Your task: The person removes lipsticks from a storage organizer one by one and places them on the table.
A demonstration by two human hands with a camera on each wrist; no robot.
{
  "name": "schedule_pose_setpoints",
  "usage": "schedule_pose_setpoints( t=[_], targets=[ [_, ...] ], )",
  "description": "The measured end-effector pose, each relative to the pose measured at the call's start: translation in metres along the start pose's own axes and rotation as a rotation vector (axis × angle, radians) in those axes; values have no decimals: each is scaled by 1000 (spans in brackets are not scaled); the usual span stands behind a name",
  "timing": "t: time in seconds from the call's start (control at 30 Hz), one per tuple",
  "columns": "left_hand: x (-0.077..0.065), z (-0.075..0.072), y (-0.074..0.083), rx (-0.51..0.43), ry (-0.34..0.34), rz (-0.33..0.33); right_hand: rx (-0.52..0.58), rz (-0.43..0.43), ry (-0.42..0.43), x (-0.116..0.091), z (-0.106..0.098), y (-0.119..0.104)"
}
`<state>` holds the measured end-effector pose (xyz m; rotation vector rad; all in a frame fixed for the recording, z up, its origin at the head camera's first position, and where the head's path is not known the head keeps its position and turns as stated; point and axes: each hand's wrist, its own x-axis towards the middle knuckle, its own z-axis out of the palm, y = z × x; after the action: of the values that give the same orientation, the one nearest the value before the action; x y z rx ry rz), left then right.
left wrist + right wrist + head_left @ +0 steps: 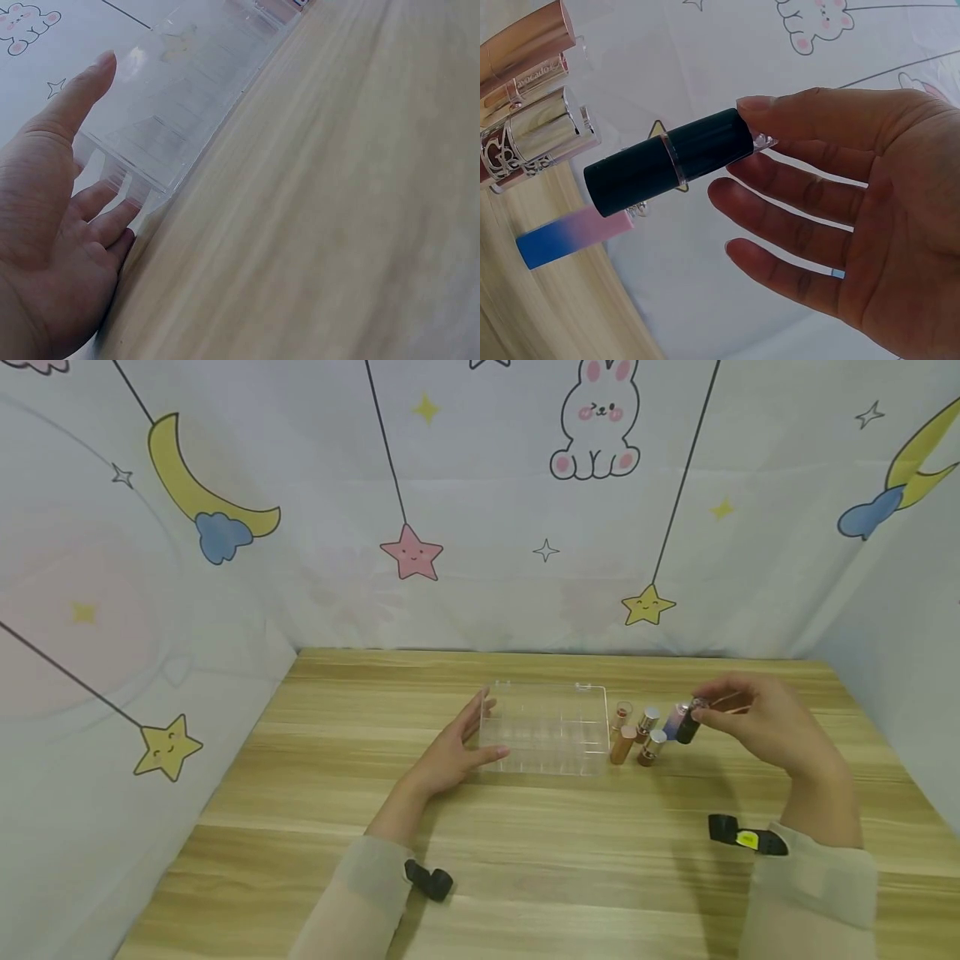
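My right hand (768,727) pinches a black lipstick tube (671,161) by its top end between thumb and fingertips. In the right wrist view the tube has a thin metallic band round its middle. Beside it, lower down, stands a pink-to-blue lipstick (574,238). My left hand (448,752) rests against the left end of a clear plastic compartment box (543,691), fingers mostly straight along its side and thumb reaching over the front corner. In the left wrist view, the fingertips are right at the end wall of the box (161,124).
Several lipsticks stand on the wood-grain table (525,860) between box and right hand: a copper-coloured one (622,747), a silver-capped one (652,747), others behind. A white cloth printed with stars and a rabbit (487,510) hangs behind the table.
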<state>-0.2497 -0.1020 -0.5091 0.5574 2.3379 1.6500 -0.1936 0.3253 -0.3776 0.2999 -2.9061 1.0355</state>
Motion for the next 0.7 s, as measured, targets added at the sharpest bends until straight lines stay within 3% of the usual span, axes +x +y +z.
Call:
schedule_pose_setpoints(
  t=[0.4, 0.7],
  targets=[
    [-2, 3, 3, 14, -5, -22, -11, 33, -109, 2, 6, 9],
    [0, 1, 3, -2, 5, -19, 67, 41, -198, 8, 15, 21]
  ],
)
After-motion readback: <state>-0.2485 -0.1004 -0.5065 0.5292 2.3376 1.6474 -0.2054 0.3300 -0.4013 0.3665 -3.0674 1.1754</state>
